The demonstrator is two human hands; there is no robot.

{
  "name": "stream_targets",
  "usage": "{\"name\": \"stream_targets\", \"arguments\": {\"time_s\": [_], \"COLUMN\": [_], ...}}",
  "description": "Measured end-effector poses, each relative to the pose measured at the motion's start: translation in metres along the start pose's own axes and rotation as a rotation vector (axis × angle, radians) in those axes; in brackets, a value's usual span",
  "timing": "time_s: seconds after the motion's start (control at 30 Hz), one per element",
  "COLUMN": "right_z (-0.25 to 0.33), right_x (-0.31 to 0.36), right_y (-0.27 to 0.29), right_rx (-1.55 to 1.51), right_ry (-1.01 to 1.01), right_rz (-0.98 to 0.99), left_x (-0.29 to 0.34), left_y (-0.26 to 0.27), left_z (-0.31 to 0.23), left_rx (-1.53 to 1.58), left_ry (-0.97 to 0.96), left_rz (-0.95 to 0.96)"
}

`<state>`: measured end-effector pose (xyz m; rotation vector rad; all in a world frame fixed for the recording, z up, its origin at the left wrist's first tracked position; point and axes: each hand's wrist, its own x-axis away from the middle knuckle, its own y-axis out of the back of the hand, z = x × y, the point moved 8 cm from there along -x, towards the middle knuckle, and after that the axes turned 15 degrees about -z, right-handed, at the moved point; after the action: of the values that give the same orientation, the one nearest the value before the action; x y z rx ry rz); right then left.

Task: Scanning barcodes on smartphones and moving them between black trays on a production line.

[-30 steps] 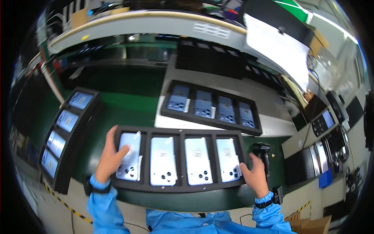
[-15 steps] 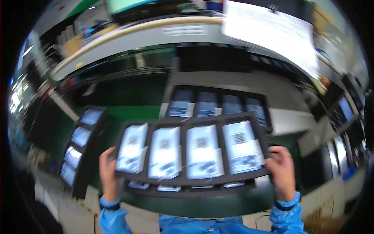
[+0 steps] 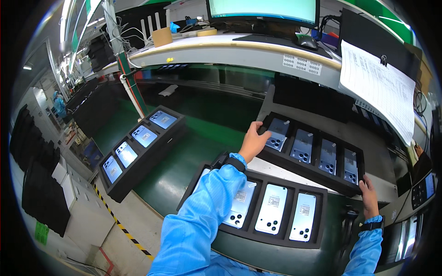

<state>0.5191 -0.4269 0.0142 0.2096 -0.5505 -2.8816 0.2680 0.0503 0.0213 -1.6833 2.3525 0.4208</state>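
Black foam phone tray — left hand and right hand grasp its ends; before it, similar black tray — blue sleeve partly covers.

My left hand grips the rear tray at its left end, forearm outstretched; my right hand clasps its right end.
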Motion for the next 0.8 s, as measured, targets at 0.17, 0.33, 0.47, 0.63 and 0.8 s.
{"name": "stream_targets", "arguments": {"time_s": [0.17, 0.33, 0.47, 0.63, 0.8], "right_z": [-0.032, -0.056, -0.025, 0.028, 0.034], "right_x": [0.067, 0.143, 0.16, 0.211, 0.239], "right_y": [0.052, 0.036, 0.009, -0.046, -0.087], "right_rx": [0.073, 0.227, -0.072, -0.629, -0.493], "right_ry": [0.175, 0.049, -0.338, -0.785, -0.791], "right_rz": [-0.23, -0.128, -0.108, 0.345, 0.54], "left_x": [0.041, 0.076, 0.128, 0.195, 0.224], "left_y": [0.04, 0.073, 0.01, -0.092, -0.112], "left_z": [-0.044, -0.041, -0.058, -0.069, -0.063], "left_rx": [-0.097, -0.326, -0.29, -0.153, -0.093], "left_ry": [-0.217, -0.385, -0.491, -0.593, -0.718], "left_rz": [0.106, 0.21, 0.525, 0.81, 0.666]}}
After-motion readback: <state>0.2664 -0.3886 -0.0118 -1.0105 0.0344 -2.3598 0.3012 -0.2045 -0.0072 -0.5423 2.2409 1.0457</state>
